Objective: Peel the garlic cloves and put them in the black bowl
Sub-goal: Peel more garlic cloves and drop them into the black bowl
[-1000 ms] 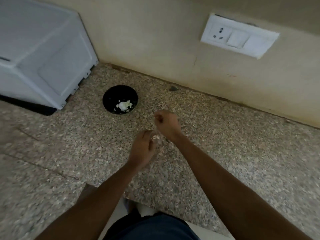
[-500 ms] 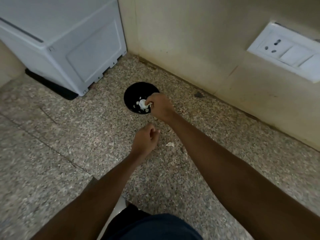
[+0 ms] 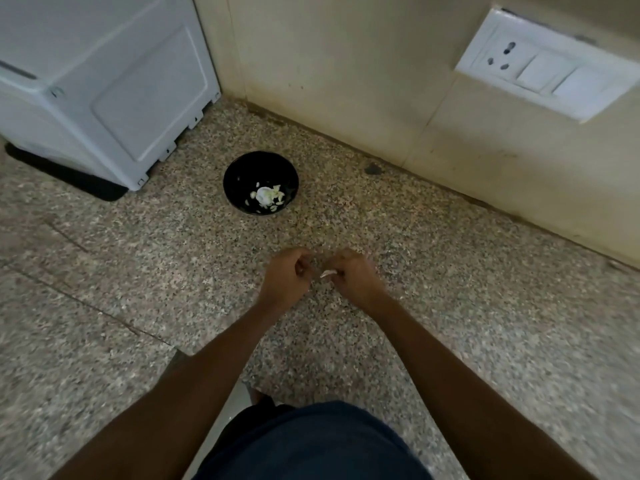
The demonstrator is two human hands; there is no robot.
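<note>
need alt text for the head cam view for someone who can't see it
Two bare hands meet over a speckled stone counter, the right hand pinching a small pale garlic piece while the left hand curls beside it. Beyond them a black bowl holds pale garlic pieces, with a white appliance at left and a wall socket at right.

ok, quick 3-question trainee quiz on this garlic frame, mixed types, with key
1. True or false: the round black bowl on the speckled stone counter already holds pale garlic pieces.
2. Which hand pinches the small whitish garlic clove? A left hand B right hand
3. Fill in: the white switch and socket plate is mounted on the ____.

Key: 1 true; 2 B; 3 wall
</note>
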